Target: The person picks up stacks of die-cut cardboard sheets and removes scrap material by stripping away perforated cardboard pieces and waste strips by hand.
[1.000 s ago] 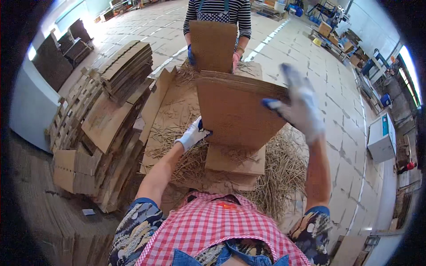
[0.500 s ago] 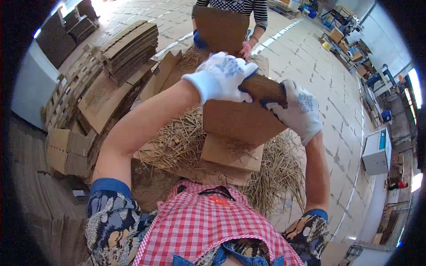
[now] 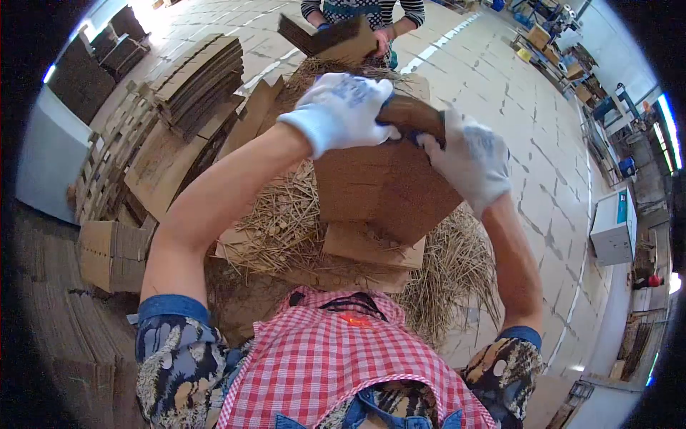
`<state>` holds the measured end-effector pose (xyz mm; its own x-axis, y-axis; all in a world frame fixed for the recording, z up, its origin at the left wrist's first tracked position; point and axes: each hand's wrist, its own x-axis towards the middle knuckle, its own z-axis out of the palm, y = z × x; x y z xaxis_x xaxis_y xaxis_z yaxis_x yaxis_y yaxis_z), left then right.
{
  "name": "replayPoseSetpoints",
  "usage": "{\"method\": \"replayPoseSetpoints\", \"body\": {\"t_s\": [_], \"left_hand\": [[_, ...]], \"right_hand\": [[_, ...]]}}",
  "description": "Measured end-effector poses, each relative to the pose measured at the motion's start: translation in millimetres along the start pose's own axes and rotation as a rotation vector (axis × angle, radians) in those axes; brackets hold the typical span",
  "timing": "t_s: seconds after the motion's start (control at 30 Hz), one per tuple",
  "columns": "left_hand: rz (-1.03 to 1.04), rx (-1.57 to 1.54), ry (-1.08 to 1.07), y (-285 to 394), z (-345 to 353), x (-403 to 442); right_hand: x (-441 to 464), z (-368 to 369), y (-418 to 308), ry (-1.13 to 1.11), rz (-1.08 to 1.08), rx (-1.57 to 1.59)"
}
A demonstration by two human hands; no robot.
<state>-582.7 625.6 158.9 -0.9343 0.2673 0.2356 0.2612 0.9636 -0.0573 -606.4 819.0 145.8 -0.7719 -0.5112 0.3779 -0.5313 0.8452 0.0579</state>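
In white gloves with dark fingertips, both of my hands grip the top edge of a stack of brown cardboard sheets. My left hand curls over the upper left part, and my right hand is wrapped round the upper right corner. Between the hands the top edge bows. The stack stands tilted, its lower edge by a flat cardboard stack. Thin cardboard strips lie heaped to the left, with more scrap strips on the right.
Across from me a co-worker holds folded-out cardboard pieces. At the left, stacked cardboard sheets stand beside a wooden pallet. More cardboard piles are at the lower left. A white cabinet stands on the right.
My hands and the held cardboard have shifted slightly left, and the stack's face now shows a bend. The co-worker's cardboard has tipped lower and split into two angled parts.
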Motion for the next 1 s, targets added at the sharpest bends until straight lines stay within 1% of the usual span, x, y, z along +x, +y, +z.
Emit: {"method": "replayPoseSetpoints", "body": {"t_s": [0.03,0.07,0.1,0.17,0.2,0.23,0.3,0.33,0.43,0.47,0.57,0.77,0.9,1.0], "left_hand": [[0.078,-0.009,0.038,-4,-2,-10],[0.155,-0.021,0.074,-7,-1,-17],[0.156,-0.030,0.060,-9,2,-21],[0.300,-0.090,0.116,-13,8,-22],[0.372,-0.111,0.153,-16,8,-22],[0.372,-0.111,0.151,-18,8,-25],[0.464,-0.104,0.206,-22,6,-32],[0.508,-0.110,0.231,-21,7,-36],[0.581,-0.118,0.226,-21,3,-45],[0.615,-0.120,0.222,-20,1,-48],[0.650,-0.126,0.218,-17,-3,-59],[0.681,-0.124,0.236,-13,-6,-69],[0.687,-0.117,0.294,-11,-8,-76],[0.665,-0.098,0.231,-14,-6,-83]], "right_hand": [[-7,1,3,0.048,-0.073,0.027],[-13,1,7,0.040,-0.070,0.031],[-22,-1,10,0.051,-0.126,0.057],[-33,-8,14,0.088,-0.242,0.099],[-36,-11,13,0.092,-0.242,0.097],[-41,-14,12,0.098,-0.285,0.109],[-50,-16,8,0.129,-0.351,0.135],[-55,-16,7,0.127,-0.341,0.136],[-63,-18,6,0.167,-0.423,0.151],[-68,-19,6,0.171,-0.415,0.150],[-78,-23,5,0.151,-0.462,0.143],[-93,-24,1,0.210,-0.439,0.126],[-104,-27,-3,0.221,-0.425,0.115],[-107,-27,-5,0.213,-0.431,0.118]]}}
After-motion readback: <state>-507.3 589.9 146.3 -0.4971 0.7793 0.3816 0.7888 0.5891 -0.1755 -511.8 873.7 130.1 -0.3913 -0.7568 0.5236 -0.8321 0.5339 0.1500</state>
